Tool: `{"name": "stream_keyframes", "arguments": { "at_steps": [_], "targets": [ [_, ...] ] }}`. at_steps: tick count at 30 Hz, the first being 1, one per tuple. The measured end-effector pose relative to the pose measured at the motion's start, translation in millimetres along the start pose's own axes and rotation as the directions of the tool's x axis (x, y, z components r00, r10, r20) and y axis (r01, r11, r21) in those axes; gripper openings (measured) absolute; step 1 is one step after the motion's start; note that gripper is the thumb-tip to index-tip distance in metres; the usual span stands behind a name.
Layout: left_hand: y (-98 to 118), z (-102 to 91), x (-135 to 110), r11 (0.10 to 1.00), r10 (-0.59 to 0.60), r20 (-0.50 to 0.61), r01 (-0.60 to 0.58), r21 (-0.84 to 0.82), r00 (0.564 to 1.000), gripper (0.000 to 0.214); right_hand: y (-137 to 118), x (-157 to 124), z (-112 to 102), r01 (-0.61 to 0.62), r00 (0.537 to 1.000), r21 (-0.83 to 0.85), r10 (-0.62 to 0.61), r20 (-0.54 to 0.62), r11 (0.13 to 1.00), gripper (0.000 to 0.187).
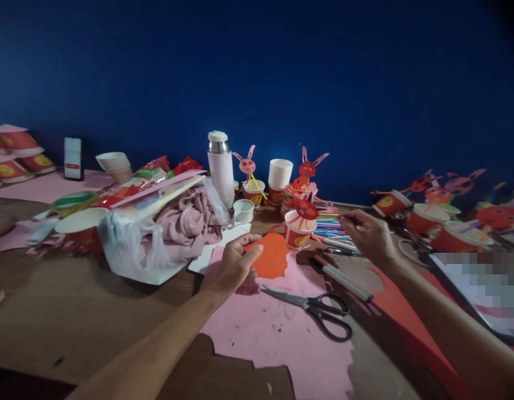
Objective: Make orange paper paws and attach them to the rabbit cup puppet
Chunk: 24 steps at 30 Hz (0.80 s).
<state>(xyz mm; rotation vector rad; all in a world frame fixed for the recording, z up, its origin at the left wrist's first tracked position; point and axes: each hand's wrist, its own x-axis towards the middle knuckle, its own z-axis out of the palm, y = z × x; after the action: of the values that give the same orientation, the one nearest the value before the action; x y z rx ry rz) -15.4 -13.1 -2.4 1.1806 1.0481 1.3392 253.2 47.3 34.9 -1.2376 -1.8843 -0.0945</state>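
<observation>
My left hand (234,265) pinches an orange paper piece (273,256), thumb on top, above a pink paper sheet (277,333). My right hand (367,233) reaches over a pile of coloured straws (329,226), its fingers closed on a thin straw. A red paper cup with a red bunny face (299,229) stands between the two hands. Black-handled scissors (319,308) lie shut on the pink sheet, just in front of both hands. Two marker pens (342,276) lie beside the right wrist.
A plastic bag with pink cloth (169,233) sits to the left, a white flask (221,166) and a cup stack (280,173) behind. Finished bunny cups (440,211) line the right side. A phone (72,158) leans on the blue wall. Red paper (407,322) lies under my right forearm.
</observation>
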Motion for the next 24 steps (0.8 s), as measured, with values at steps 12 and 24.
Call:
{"name": "stream_keyframes", "arguments": {
  "at_steps": [12, 24],
  "targets": [
    [3.6, 17.4, -17.2, 0.981, -0.047, 0.229, 0.002, 0.193, 0.972, 0.021, -56.6, -58.7, 13.2, -0.345, 0.836, 0.382, 0.095, 0.541, 0.857, 0.026],
    [-0.9, 9.9, -10.6, 0.994, -0.111, 0.093, 0.111, 0.007, 0.989, 0.022, -68.3, -64.1, 5.2, 0.164, 0.755, 0.182, -0.242, 0.609, 0.970, 0.021]
  ]
}}
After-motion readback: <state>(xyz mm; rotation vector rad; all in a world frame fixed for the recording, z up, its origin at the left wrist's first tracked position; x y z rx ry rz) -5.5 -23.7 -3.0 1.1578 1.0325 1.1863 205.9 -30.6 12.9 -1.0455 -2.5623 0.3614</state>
